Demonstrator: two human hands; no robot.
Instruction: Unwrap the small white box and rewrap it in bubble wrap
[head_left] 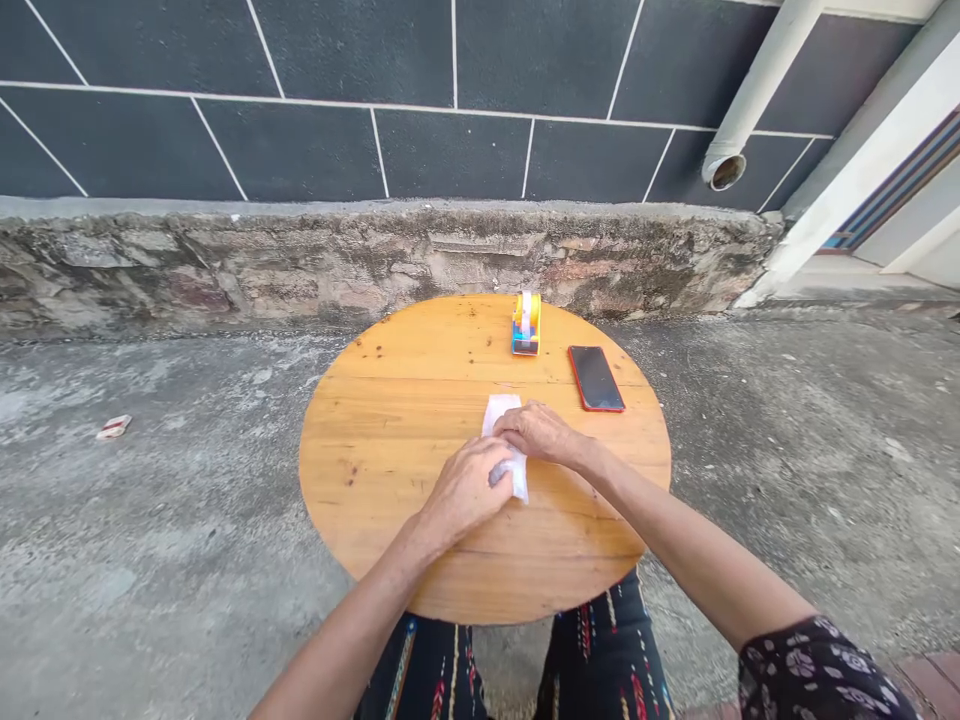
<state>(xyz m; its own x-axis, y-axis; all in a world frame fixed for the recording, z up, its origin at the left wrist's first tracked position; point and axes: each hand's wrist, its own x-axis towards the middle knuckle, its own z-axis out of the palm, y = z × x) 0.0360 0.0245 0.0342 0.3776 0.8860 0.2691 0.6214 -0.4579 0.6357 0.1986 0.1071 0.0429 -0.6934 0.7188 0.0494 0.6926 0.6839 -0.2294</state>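
Pressing paper (501, 412) flat on table (375, 440): left hand (465, 490) pinches near end, right hand (536, 432) fingers lie released on it (thin, limp, tears easily; hold at edges).

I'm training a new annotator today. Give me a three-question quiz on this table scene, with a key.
1. True or false: the phone lies screen-up on the round table.
2. Which thing do both hands touch? A) tape dispenser B) white paper C) phone
3. Fill in: the left hand and right hand are pressed on the ____.

Key: 1 true; 2 B; 3 paper. The grip of either hand cannot be told.
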